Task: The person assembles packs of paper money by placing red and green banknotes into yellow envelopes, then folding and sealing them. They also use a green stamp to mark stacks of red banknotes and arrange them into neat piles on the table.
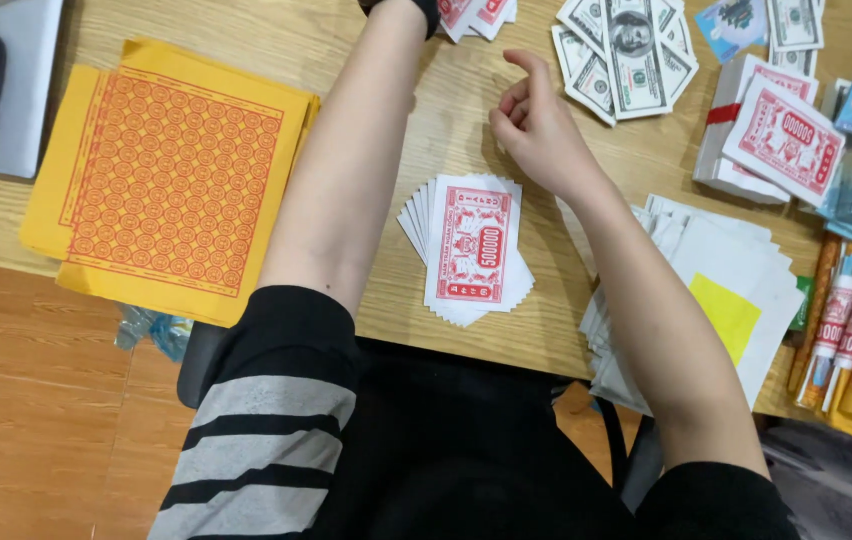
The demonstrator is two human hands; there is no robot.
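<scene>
The person sits at a wooden worktop [426,120] with both arms stretched out over it. The right hand [536,125] hovers loosely curled, fingers half bent and index finger raised, holding nothing; it hangs just above and to the right of a fanned stack of white notes printed in red [468,248], which lies flat between the two forearms near the worktop's front edge. The left hand reaches past the top edge of view, so I cannot tell whether it grips anything. To the left lies a pile of yellow sheets with a red coin pattern [166,180]. Green-grey banknote-style papers [626,55] spread beyond the right hand, and a pile of white sheets [736,270] sits under the right forearm.
</scene>
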